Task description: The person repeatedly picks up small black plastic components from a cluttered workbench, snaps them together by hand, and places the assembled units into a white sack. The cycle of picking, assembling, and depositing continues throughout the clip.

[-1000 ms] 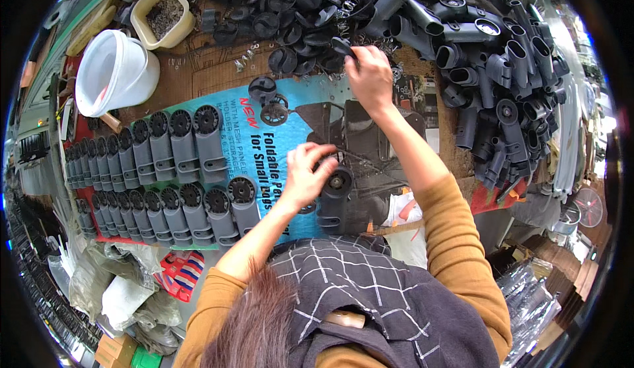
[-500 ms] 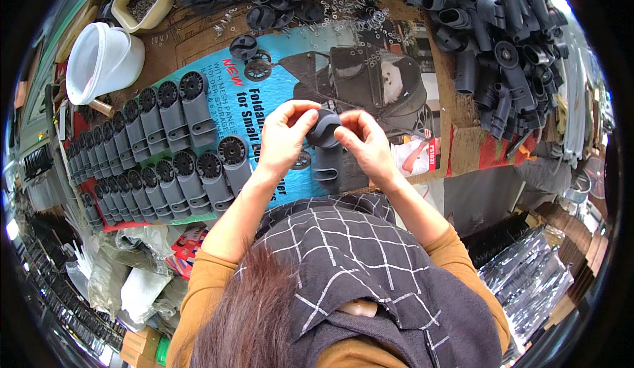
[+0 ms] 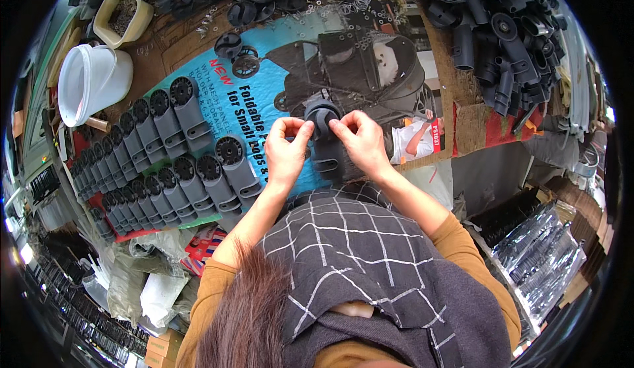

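The round dark cap (image 3: 323, 112) lay at the twelve-o'clock end of a grey tube (image 3: 328, 163). The left hand (image 3: 286, 153), at eight o'clock, and right hand (image 3: 363, 146), at four, pinched its edges between their fingers.

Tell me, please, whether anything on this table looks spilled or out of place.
Small silvery pieces lie scattered around the far edge of the printed sheet; they look spilled, unlike the neat rows of grey parts.
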A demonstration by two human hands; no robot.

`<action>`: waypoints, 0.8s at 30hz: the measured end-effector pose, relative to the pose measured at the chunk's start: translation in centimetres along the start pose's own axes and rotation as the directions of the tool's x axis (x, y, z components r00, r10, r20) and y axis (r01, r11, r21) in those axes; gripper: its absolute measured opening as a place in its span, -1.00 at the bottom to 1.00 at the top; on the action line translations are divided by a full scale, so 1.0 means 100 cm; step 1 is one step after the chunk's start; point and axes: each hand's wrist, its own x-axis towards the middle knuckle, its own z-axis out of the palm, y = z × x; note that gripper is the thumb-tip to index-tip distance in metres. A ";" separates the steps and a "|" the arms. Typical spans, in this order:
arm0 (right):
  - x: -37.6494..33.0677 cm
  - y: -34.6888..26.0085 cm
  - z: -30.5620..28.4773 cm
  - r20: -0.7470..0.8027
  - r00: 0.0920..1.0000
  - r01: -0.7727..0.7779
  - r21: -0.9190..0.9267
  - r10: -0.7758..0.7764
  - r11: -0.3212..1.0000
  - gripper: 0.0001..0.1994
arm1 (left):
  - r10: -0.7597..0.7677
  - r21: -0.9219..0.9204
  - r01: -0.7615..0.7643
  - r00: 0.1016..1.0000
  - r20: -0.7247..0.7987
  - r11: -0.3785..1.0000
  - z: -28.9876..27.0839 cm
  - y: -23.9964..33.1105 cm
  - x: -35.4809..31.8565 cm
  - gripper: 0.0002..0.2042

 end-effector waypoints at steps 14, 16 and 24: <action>0.022 0.026 0.005 0.080 0.970 0.233 -0.021 -0.231 0.972 -0.67 | -0.212 0.161 0.158 0.885 0.415 0.974 -0.008 0.004 0.044 -0.50; 0.025 0.028 0.006 0.096 0.972 0.217 -0.001 -0.216 0.976 -0.68 | -0.238 0.142 0.195 0.872 0.428 0.970 -0.009 0.004 0.045 -0.51; 0.031 0.035 0.009 0.168 0.972 0.159 0.054 -0.166 0.986 -0.65 | -0.088 0.310 -0.103 0.834 0.545 0.945 -0.007 0.002 0.054 -0.52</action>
